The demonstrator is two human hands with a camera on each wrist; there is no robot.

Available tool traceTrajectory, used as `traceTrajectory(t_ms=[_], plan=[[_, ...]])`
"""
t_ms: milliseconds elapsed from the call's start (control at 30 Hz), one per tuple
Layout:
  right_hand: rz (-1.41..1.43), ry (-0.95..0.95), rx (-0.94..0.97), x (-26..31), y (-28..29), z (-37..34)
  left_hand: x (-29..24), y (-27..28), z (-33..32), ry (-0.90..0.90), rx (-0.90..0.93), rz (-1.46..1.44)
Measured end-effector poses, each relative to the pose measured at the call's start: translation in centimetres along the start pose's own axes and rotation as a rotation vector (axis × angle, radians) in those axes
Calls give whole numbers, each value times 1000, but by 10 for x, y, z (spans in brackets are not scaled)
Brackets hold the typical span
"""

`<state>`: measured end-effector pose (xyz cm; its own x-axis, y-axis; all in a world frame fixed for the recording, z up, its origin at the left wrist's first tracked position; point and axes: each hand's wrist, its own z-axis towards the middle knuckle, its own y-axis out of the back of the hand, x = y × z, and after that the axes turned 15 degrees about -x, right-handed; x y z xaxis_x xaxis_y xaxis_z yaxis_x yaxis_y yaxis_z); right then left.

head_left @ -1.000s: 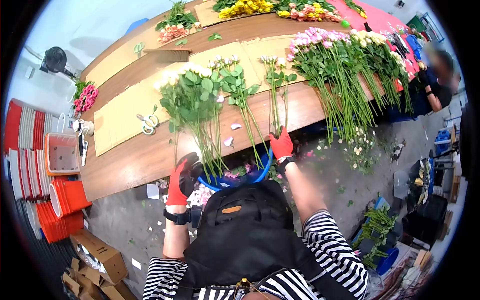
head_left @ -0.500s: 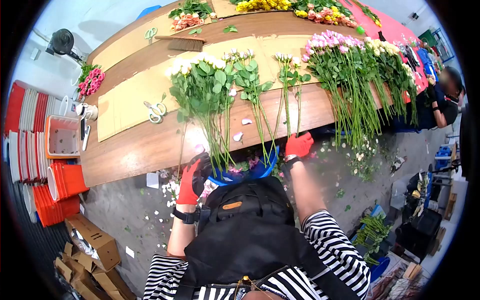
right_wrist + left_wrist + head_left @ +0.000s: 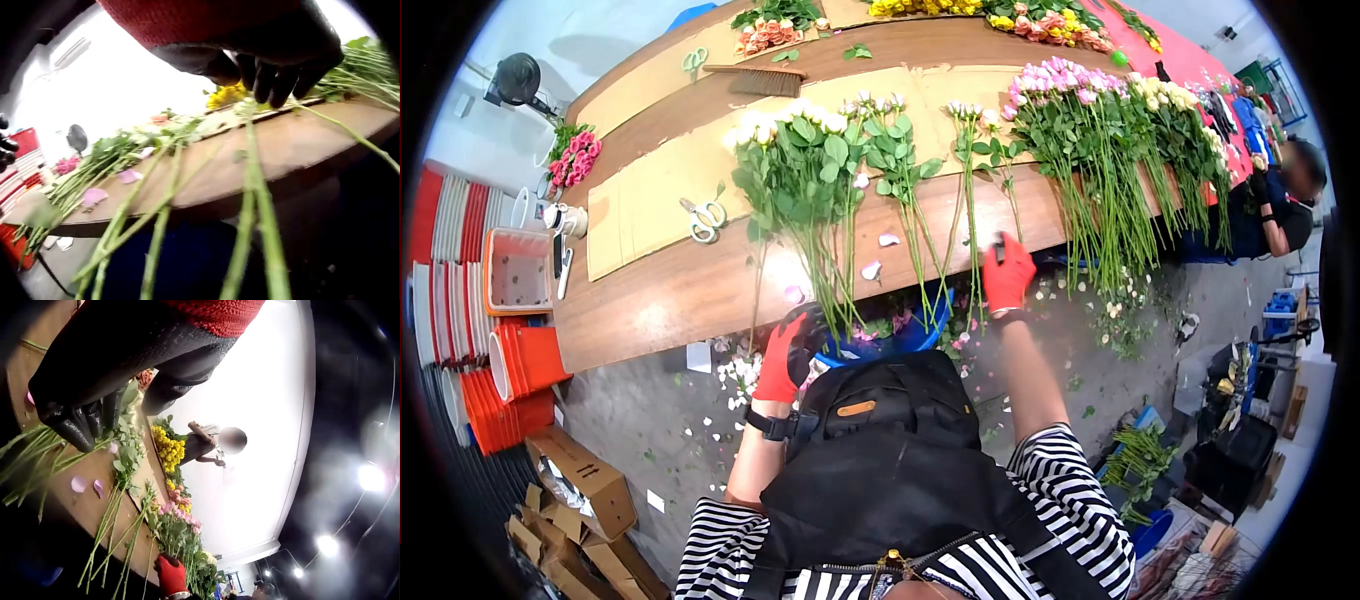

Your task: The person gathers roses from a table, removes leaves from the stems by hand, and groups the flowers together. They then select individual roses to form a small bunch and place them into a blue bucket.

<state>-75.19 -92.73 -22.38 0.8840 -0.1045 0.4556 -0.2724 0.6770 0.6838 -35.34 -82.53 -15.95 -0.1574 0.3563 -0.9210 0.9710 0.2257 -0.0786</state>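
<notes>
Just now, the right hand [image 3: 1008, 275] has moved farther over the table [image 3: 655, 310], and the rightmost loose rose stem [image 3: 1014, 208] has swung its lower end to the right. That appears to separate it from the neighbouring rose stem [image 3: 970, 220], so the work looks like handling single stems. Blur and the glove's angle leave me unable to tell whether those fingers grasp it. The left hand [image 3: 788, 350] stays beside the lower stems of the white rose bunch [image 3: 795, 130], its grip also uncertain. The loose stem lies right of centre, near the table's near edge, slender, straight and green, with leaves toward its far, pale-flowered end.
</notes>
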Motion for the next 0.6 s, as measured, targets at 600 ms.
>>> traceTrajectory(t_ms=[600], plan=[[1113, -1034, 417, 136, -79, -28, -33, 4, -9, -114, 15, 67]])
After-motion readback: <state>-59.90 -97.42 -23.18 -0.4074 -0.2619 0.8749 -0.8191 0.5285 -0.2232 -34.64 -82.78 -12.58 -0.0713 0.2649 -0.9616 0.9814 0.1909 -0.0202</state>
